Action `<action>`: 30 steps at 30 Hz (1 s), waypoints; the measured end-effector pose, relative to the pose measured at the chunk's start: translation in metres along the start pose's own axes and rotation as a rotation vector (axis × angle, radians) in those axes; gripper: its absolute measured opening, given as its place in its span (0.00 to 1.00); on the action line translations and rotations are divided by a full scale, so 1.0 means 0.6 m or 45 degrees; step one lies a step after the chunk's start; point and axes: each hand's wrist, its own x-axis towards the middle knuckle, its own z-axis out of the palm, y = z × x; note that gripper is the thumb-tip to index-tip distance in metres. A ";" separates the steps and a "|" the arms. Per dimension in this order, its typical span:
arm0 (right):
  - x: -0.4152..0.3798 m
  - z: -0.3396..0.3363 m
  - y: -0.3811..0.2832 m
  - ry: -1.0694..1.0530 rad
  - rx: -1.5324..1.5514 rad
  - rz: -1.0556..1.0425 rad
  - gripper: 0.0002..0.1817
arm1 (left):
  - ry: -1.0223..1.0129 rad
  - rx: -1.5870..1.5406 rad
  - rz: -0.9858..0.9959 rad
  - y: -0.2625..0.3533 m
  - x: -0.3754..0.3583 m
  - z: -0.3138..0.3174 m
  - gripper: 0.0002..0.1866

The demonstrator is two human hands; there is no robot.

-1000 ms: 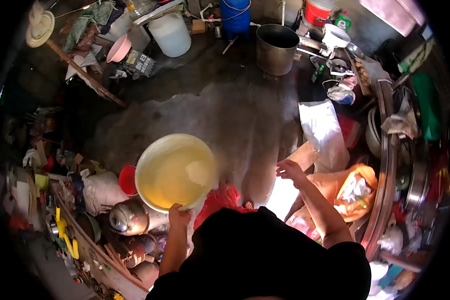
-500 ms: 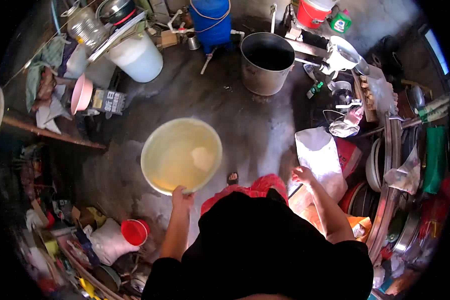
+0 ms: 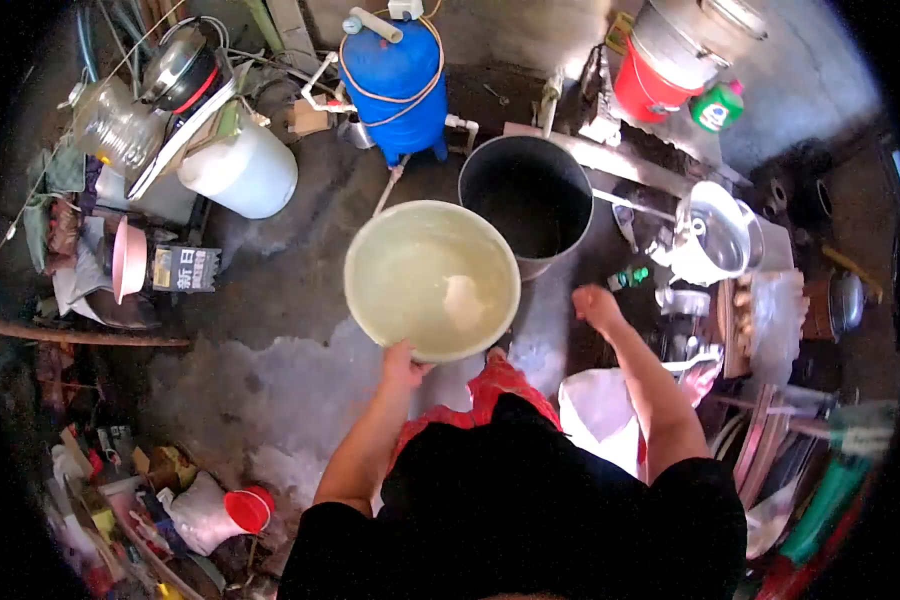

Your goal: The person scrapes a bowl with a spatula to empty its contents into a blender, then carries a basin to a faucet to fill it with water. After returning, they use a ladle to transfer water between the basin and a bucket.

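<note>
My left hand [image 3: 403,366] grips the near rim of a large pale yellow-green basin [image 3: 410,255], thumb and fingers closed over its edge. Inside the basin a pale patch [image 3: 462,303] shows on the right side. The basin overlaps the left edge of a tall dark metal pot [image 3: 558,258] on the floor. Curled into a loose fist, my right hand [image 3: 596,305] is held out to the right of the basin, with nothing visible in it. Below it stands a white sack [image 3: 598,405].
A blue tank [image 3: 395,85] with pipes stands beyond the basin. A white bucket [image 3: 245,170] is at left, near a pink basin [image 3: 128,260]. At right are a red bucket [image 3: 648,85], a green bottle [image 3: 718,106] and a white strainer-like vessel [image 3: 710,235]. A small red bucket [image 3: 249,510] sits lower left.
The view has moved forward, toward the blue tank and the dark pot. The basin, still in my left hand, has come close to the pot. My right hand has moved forward past the white sack.
</note>
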 end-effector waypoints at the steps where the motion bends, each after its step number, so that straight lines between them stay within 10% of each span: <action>1: 0.071 -0.035 -0.049 0.071 -0.170 -0.059 0.13 | 0.009 -0.012 0.005 0.001 0.014 0.045 0.21; 3: 0.165 -0.104 -0.161 0.235 -0.177 -0.424 0.14 | 0.174 0.098 -0.053 0.003 0.044 0.124 0.20; 10: 0.413 -0.183 -0.400 0.516 -0.345 -0.265 0.29 | 0.035 -0.091 -0.004 -0.029 0.186 0.239 0.20; 30: 0.539 -0.249 -0.363 0.141 -0.558 -0.625 0.29 | 0.116 -0.014 -0.092 -0.077 0.336 0.311 0.18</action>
